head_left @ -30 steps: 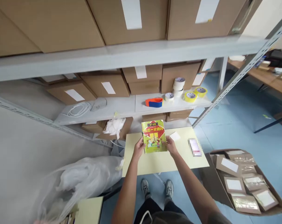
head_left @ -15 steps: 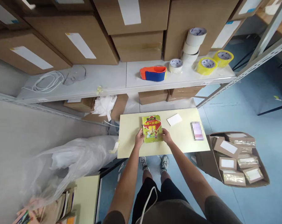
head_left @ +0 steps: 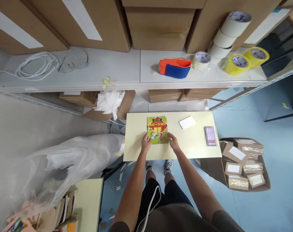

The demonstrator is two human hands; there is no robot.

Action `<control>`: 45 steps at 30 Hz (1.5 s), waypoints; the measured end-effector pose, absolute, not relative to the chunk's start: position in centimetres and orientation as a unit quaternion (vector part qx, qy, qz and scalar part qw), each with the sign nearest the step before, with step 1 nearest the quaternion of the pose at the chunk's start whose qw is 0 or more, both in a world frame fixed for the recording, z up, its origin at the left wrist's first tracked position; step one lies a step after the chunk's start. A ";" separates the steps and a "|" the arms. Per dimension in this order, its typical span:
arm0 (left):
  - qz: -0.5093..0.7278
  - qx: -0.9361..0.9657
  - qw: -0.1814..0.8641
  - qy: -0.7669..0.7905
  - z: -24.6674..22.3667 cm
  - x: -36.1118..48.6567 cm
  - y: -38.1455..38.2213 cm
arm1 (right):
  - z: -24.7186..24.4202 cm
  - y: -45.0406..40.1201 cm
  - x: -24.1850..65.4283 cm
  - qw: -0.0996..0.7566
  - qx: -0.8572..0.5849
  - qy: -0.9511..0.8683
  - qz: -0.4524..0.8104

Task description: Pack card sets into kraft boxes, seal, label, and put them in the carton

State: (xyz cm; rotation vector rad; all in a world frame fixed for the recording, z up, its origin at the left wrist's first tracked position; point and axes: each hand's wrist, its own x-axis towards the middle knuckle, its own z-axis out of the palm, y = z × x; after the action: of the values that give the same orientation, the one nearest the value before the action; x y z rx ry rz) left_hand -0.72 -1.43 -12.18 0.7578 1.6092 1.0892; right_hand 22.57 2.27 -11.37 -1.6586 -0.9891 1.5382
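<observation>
A green picture book (head_left: 157,130) with a red panel and yellow lettering lies face up over the pale yellow table (head_left: 134,141). My left hand (head_left: 146,142) grips its lower left edge. On the opposite side, my right hand (head_left: 173,142) holds the lower right edge, with the thumb near the cover. The fingertips under the book are hidden. To the right of the book rest a white card or slip (head_left: 187,122) and a phone-like item (head_left: 210,136), blurred by pixels.
Behind the table, a grey shelf (head_left: 112,74) carries cartons, a tape dispenser (head_left: 175,67), tape rolls (head_left: 237,64) and a coiled white cable (head_left: 37,66). A carton (head_left: 211,169) of small parcels stands at right. Plastic sheeting (head_left: 81,158) and books (head_left: 61,209) are at left.
The camera view has shifted, with the shelf now closer and higher in frame. The book stays between both hands, which sit slightly lower along its sides.
</observation>
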 end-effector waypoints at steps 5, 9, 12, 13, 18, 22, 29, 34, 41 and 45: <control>0.440 0.337 0.413 0.723 -12.6 -8.5 -1.1 | -11.7 3.2 14.0 0.322 -0.583 -0.408 0.624; 0.422 0.325 0.383 0.755 -13.0 -14.9 -0.4 | -12.6 3.8 7.2 0.302 -0.560 -0.421 0.646; 0.428 0.325 0.393 0.746 -13.1 -17.2 0.0 | -13.1 3.8 5.0 0.296 -0.573 -0.425 0.636; 0.435 0.331 0.399 0.736 -12.9 -17.5 0.0 | -13.1 3.7 4.8 0.296 -0.578 -0.427 0.629; 0.461 0.341 0.429 0.697 -10.9 -17.4 -0.4 | -11.6 3.1 5.5 0.289 -0.591 -0.462 0.594; 0.491 0.349 0.416 0.681 -7.3 -17.0 -0.7 | -8.3 3.0 5.8 0.290 -0.614 -0.493 0.545; 0.548 0.369 0.435 0.611 0.3 -14.3 0.1 | -0.3 2.6 9.0 0.362 -0.599 -0.536 0.472; 0.574 0.394 0.455 0.555 4.9 -10.3 2.3 | 3.6 2.5 14.1 0.428 -0.606 -0.517 0.428; 0.540 0.436 0.454 0.559 10.0 -4.1 5.8 | 8.0 7.3 19.7 0.469 -0.598 -0.516 0.395; 0.546 0.431 0.443 0.565 11.8 -1.8 7.5 | 12.7 14.1 21.3 0.482 -0.550 -0.568 0.378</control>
State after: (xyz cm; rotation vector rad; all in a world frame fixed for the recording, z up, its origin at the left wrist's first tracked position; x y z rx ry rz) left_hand -1.83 7.54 11.81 1.0699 1.4022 1.3531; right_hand 21.32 14.05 12.75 -1.3406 -1.3850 0.9221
